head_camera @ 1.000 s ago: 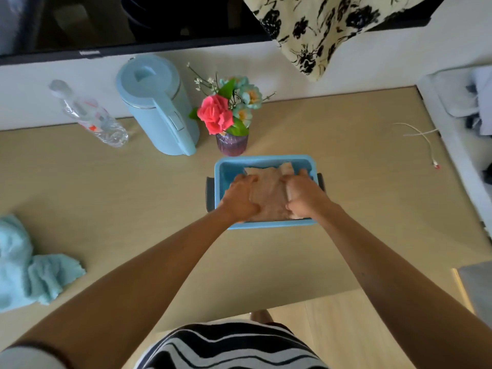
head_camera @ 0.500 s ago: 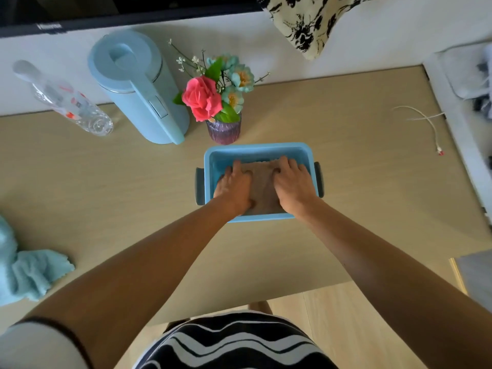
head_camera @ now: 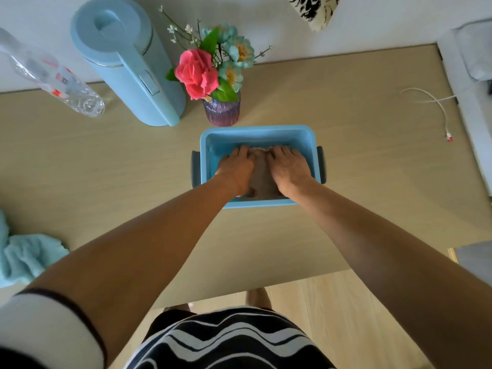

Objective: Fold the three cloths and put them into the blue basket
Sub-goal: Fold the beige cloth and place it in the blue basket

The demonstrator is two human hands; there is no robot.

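Pale wood table (head_camera: 106, 169) butting against white wall (head_camera: 386, 22). Light plank floor (head_camera: 332, 315) showing below table edge. Grey cushioned furniture (head_camera: 468, 70) standing at right. Floral fabric (head_camera: 314, 12) hanging down wall. Soft light spreading evenly.

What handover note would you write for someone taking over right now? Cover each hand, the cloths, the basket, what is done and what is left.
Left hand and right hand: both flat, pressing the brown cloth down inside the blue basket.
Done: brown cloth folded and in the basket.
Left: the light blue cloth lies crumpled, unfolded, at the left edge of the table. The third cloth is not visible; it may be under the brown one.
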